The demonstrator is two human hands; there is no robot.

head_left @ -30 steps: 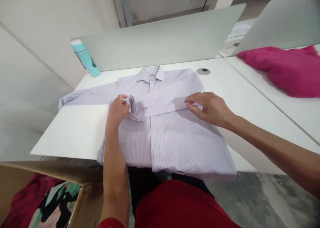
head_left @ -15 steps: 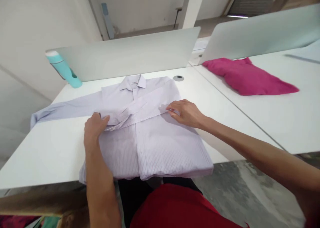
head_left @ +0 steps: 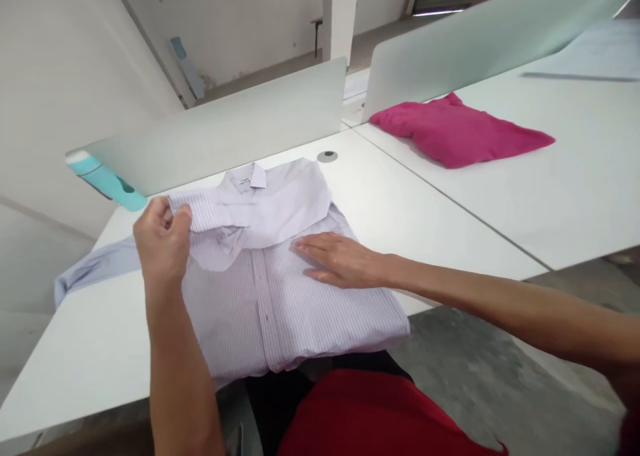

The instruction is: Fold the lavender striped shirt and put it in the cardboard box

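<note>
A pale striped long-sleeved shirt (head_left: 295, 309) lies front up on the white table (head_left: 100, 343), its collar towards the divider. One sleeve is folded across the chest; its cuff (head_left: 197, 209) is raised in my left hand (head_left: 163, 236), whose fingers are closed on it. Palm down on the shirt's front, just below the folded sleeve, rests my right hand (head_left: 340, 259) with its fingers stretched out. The other sleeve (head_left: 100, 266) stretches out to the left, partly hidden behind my left hand.
A turquoise bottle-shaped object (head_left: 110, 181) leans at the table's far left corner by the frosted divider (head_left: 240, 123). A magenta cloth (head_left: 460, 133) lies on the adjoining table at the right. A round grommet (head_left: 327, 157) sits behind the shirt.
My left hand has lifted the cuff up and away from me. My right hand has left the sleeve's edge and now lies flat lower on the shirt. The view has shifted.
</note>
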